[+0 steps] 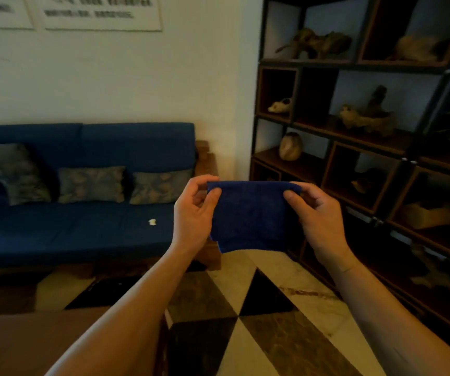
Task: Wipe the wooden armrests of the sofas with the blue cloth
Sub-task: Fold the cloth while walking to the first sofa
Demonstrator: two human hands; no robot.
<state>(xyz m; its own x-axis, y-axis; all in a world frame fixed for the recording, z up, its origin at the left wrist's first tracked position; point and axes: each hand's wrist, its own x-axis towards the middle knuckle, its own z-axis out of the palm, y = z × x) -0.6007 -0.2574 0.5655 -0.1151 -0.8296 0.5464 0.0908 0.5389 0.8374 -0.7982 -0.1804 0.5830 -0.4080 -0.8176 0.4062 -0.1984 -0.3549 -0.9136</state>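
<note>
Both forearms reach forward, the left hand (194, 213) and right hand (317, 213) each pinching a top corner of the blue cloth (251, 218), which hangs soft, light and limp before the sofa's (82, 185) wooden armrest (204, 158), probably best bunched in one palm for wiping.

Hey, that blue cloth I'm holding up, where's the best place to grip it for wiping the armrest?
Probably gather the blue cloth at its top edge, where the left hand and right hand already pinch its two upper corners. It hangs flat and free below, so one hand could close over the middle from above, leaving a pad for the wooden armrest.
</note>
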